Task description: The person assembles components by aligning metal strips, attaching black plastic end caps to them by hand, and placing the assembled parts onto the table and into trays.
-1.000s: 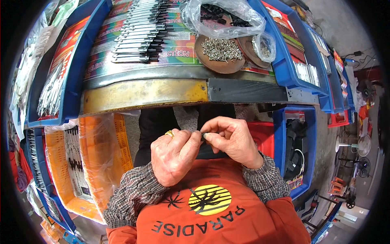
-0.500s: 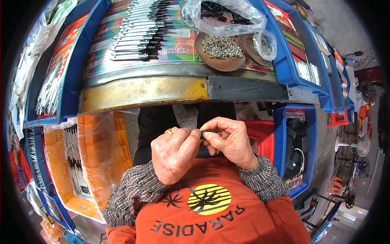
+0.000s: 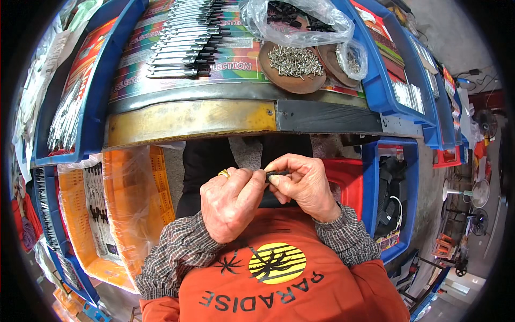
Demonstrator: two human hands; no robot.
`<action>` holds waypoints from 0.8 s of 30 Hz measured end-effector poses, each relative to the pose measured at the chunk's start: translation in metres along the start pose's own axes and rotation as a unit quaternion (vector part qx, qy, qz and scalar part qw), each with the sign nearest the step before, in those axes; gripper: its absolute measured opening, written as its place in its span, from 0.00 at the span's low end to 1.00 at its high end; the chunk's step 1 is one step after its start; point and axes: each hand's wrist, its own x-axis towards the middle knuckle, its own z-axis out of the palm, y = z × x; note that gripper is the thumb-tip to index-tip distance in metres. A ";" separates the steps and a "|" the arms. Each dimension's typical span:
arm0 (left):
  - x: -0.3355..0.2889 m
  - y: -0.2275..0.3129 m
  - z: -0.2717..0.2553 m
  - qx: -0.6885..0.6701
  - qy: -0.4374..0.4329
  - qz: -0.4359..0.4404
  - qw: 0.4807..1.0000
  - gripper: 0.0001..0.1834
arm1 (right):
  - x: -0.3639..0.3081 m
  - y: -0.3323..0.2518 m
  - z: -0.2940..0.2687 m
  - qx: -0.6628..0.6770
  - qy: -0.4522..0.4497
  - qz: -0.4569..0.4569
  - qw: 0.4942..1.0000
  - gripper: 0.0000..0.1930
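Note:
Over my lap, in front of the table edge, both hands meet around a small dark part (image 3: 277, 173). My right hand (image 3: 307, 185) pinches it between thumb and fingers. My left hand (image 3: 232, 204), with a ring on one finger, is closed at the part's other end, its back covering most of the grip. What the left fingertips cover cannot be made out. Ahead on the table lies a row of slim silver metal pieces with black ends (image 3: 185, 40). Right of them, a brown dish (image 3: 281, 80) holds a heap of small metal screws or rivets (image 3: 295, 61).
A clear plastic bag (image 3: 292, 36) with black pieces lies behind the dish. Blue bins flank the table at left (image 3: 92, 126) and right (image 3: 378, 80). Beside my legs stand an orange crate (image 3: 163, 182), a red stool-like object (image 3: 343, 180) and another blue bin (image 3: 370, 182).
My hands stay almost in place around the dark part. Slightly more of its dark length shows beside the right fingers. The view has shifted a little.

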 end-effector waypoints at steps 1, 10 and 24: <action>0.000 0.000 0.000 -0.001 0.000 0.000 1.000 0.18 | 0.000 0.002 0.000 0.000 0.001 0.000 1.000 0.07; 0.000 0.000 -0.001 0.007 -0.006 -0.008 1.000 0.17 | 0.001 0.001 -0.001 0.010 -0.012 0.004 1.000 0.08; 0.000 0.000 -0.001 -0.001 -0.010 -0.003 1.000 0.17 | 0.001 0.002 0.001 -0.016 0.010 -0.007 1.000 0.07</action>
